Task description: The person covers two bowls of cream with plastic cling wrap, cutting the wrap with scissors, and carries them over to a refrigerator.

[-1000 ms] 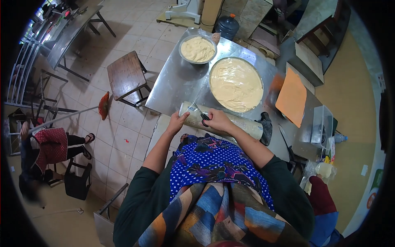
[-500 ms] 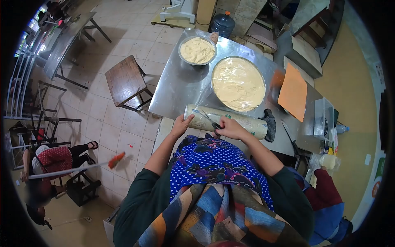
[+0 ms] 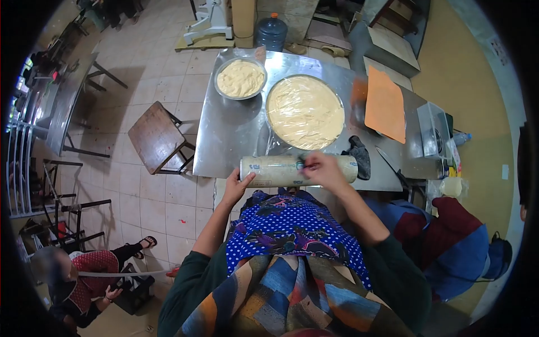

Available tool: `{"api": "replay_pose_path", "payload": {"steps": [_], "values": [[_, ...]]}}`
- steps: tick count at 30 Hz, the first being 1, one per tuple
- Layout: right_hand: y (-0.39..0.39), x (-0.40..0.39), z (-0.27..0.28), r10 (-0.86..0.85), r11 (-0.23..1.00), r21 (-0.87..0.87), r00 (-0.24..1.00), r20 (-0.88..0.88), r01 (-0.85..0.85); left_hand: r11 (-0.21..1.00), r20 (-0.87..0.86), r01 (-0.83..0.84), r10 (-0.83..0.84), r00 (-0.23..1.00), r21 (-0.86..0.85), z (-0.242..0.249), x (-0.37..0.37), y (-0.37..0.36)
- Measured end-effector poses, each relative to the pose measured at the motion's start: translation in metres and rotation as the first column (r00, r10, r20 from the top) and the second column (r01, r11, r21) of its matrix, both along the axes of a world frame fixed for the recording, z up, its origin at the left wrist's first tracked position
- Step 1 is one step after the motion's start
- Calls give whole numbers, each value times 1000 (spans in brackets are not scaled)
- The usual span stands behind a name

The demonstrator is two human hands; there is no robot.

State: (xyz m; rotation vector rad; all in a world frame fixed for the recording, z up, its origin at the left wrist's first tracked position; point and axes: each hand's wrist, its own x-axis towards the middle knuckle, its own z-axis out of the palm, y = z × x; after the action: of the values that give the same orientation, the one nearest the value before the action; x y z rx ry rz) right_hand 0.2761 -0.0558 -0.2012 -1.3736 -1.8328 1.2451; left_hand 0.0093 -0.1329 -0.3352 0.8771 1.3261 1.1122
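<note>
A thick roll of plastic wrap (image 3: 269, 173) lies across the near edge of the metal table. My left hand (image 3: 238, 184) grips its left end, thumb on top. Over the roll's right half, my right hand (image 3: 327, 171) is closed around scissors (image 3: 305, 164), whose blades are mostly hidden or blurred. Just beyond the roll stands a wide round pan of pale yellow dough (image 3: 306, 112) with clear film stretched over it. A smaller metal bowl of similar dough (image 3: 241, 78) is at the far left of the table.
A black glove-like cloth (image 3: 359, 160) and a knife (image 3: 388, 162) lie right of the roll. An orange sheet (image 3: 386, 106) and a clear plastic bin (image 3: 433, 132) are farther right. One person (image 3: 457, 247) is close on my right; another (image 3: 84, 281) holds a long stick at left. A wooden stool (image 3: 159, 137) stands left.
The scissors have moved from the roll's left part toward its right half with my right hand. The roll now lies straighter across my view. The person at left has shifted, and my view has turned.
</note>
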Motion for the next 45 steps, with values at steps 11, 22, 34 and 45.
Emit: {"api": "replay_pose_path", "payload": {"steps": [11,22,34,45], "values": [[112,189,-107,-356,889,-118,831,427,442,972,-489,-70,175,855,225,40,6,23],[126,135,-55,271,760,-556,942,-198,-336,815,774,-54,566,282,-576,94,108,122],[128,109,-154,226,948,-269,956,189,-171,854,829,84,468,306,-513,56,112,163],[88,83,-39,653,757,-313,685,324,-574,916,881,-53,397,259,-397,-22,119,177]]}}
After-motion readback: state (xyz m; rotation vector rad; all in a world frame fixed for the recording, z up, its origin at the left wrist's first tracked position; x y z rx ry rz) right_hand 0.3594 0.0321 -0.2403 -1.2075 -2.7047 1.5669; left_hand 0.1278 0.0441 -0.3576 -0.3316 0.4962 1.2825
